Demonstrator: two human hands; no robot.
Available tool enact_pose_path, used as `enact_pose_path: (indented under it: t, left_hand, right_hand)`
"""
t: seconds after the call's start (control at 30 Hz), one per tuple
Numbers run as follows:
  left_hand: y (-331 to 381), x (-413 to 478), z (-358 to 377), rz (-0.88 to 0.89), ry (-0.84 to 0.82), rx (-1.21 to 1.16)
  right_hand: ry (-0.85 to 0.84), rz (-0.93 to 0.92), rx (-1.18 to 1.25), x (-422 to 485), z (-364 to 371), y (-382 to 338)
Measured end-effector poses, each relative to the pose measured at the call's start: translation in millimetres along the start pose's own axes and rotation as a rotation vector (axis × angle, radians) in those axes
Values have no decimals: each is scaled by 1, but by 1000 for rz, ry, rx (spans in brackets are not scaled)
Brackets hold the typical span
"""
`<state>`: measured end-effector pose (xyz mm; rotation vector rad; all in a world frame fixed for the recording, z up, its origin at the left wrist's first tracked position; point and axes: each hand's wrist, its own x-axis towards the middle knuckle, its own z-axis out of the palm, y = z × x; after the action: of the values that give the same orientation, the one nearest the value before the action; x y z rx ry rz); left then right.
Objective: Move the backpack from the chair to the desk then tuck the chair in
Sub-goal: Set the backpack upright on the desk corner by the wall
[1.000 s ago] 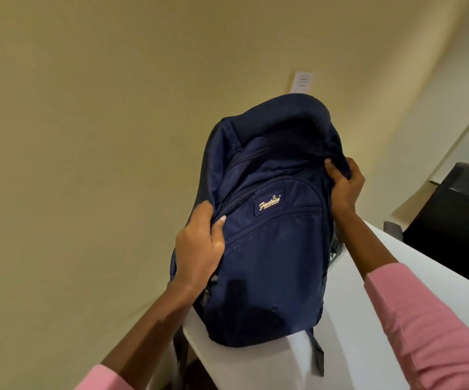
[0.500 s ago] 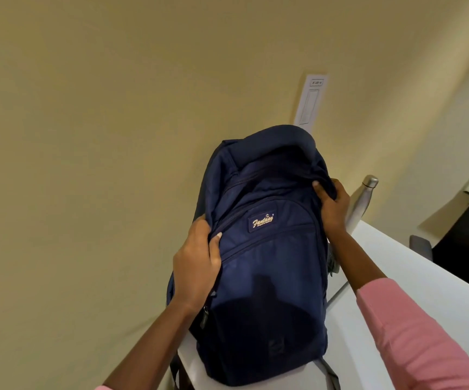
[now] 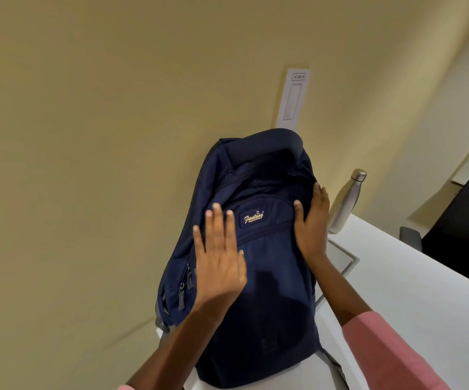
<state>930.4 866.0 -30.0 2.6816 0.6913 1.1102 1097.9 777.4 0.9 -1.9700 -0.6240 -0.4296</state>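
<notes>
A navy blue backpack (image 3: 258, 277) stands upright on the left end of the white desk (image 3: 413, 291), leaning back against the beige wall. My left hand (image 3: 219, 257) hovers flat over its left front with fingers spread, holding nothing. My right hand (image 3: 312, 220) lies open against the backpack's right upper side, fingers extended on the fabric. A dark chair (image 3: 464, 229) shows at the right edge, beyond the desk.
A steel water bottle (image 3: 344, 201) stands on the desk just right of the backpack, by the wall. A grey cable hatch (image 3: 340, 258) is set into the desk behind my right wrist. A white paper label (image 3: 294, 99) is stuck on the wall.
Both hands have released their grip on the backpack and opened flat. The backpack now rests on the desk against the wall. The view has tilted, showing more of the bottle and desk.
</notes>
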Motion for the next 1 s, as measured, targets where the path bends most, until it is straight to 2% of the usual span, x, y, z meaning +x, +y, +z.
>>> enact_pose_path:
  t: [0.1, 0.27, 0.4, 0.53, 0.73, 0.9, 1.0]
  left_hand:
    - [-3, -12, 26, 142, -73, 171]
    - [-12, -29, 45, 212, -156, 273]
    - [-16, -33, 48, 217, -223, 284]
    - [-9, -35, 49, 174, -270, 228]
    - [-4, -60, 46, 188, -276, 42]
    - [-5, -94, 34, 248, -405, -23]
    - [-11, -117, 26, 308, -500, 3]
  right_hand:
    - [-23, -52, -130, -26, 8, 1]
    - [-183, -109, -424, -75, 21, 12]
    - [-329, -95, -599, -106, 26, 15]
    - [-359, -60, -700, -122, 23, 14]
    - [-356, 85, -715, -156, 14, 10]
    - [-331, 211, -715, -206, -3, -6]
    - [-351, 422, -794, -238, -11, -16]
